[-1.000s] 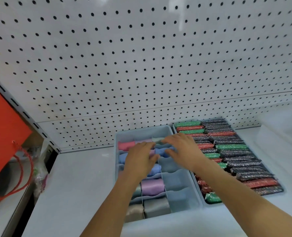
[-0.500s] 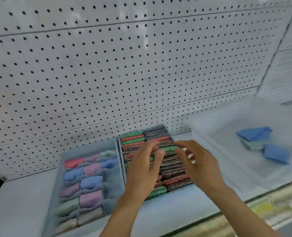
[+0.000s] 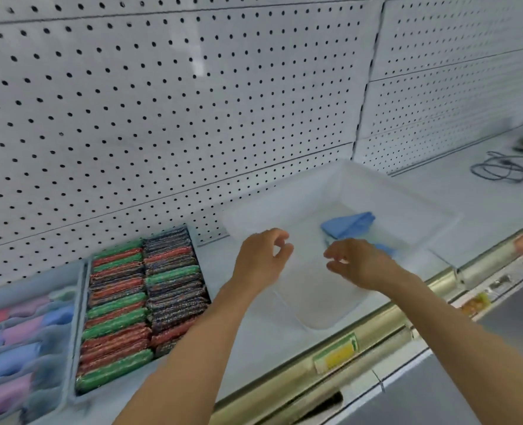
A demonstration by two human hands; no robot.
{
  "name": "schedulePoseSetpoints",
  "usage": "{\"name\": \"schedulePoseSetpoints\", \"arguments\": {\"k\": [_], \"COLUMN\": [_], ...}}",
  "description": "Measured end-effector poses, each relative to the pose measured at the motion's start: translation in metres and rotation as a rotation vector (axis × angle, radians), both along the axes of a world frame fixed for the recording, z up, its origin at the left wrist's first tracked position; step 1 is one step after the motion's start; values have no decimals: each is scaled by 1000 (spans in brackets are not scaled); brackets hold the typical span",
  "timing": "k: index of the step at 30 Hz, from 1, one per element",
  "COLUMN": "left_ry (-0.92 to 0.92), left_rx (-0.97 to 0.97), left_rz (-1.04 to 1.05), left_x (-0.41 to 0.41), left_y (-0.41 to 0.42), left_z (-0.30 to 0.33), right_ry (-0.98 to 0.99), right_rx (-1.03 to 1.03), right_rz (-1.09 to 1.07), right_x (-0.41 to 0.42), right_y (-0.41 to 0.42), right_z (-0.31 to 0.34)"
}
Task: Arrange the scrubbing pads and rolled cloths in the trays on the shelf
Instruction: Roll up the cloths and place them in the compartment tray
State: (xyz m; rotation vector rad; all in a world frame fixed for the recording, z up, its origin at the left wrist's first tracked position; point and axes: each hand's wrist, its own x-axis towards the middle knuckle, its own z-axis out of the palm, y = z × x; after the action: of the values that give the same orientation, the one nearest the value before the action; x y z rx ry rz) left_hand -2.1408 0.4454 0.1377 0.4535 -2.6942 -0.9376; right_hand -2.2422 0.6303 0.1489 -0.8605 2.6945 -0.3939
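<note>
Both hands hover over the white bin [image 3: 385, 191] on the shelf [image 3: 248, 342], holding nothing: the left hand [image 3: 261, 256] has loosely curled fingers, and the right hand [image 3: 356, 260] is relaxed and spread, just beside the blue cloths [image 3: 347, 224].

The cloths look soft, light and limp; judged best pinched at a fold or gathered whole, since a loose edge would unfold.

Left of the bin, the pad tray [image 3: 80, 302] holds tightly packed rows of green, red and dark pads [image 3: 116, 323]. The divided tray [image 3: 44, 360] at far left holds rolled cloths [image 3: 12, 360], one per compartment.
</note>
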Motion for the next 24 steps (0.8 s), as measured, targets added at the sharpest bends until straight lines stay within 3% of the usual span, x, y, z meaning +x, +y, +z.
{"name": "schedulePoseSetpoints", "arguments": {"k": [3,8,11,15,18,20,24], "left_ry": [-61,-72,-69,-60,-71,-70,144], "left_rx": [-107,-104,-81,-51,-46,29,672], "left_rz": [38,45,55,49,35,24,107], "left_x": [-10,-9,-7,-6,-6,-3,22], "left_y": [-3,1,3,3,3,5,16], "left_z": [-11,-6,-5,-3,-3,4,38], "right_ry": [-3,-28,-86,53,81,42,-110], "right_rx": [209,528,582,591,432,161,-439], "right_rz": [14,36,92,139,104,67,115], "right_x": [-52,-110,-115,-111,-108,-101,-61], "right_y": [2,13,10,7,4,-1,-19], "right_z": [-2,-14,-22,-28,-16,2,51]}}
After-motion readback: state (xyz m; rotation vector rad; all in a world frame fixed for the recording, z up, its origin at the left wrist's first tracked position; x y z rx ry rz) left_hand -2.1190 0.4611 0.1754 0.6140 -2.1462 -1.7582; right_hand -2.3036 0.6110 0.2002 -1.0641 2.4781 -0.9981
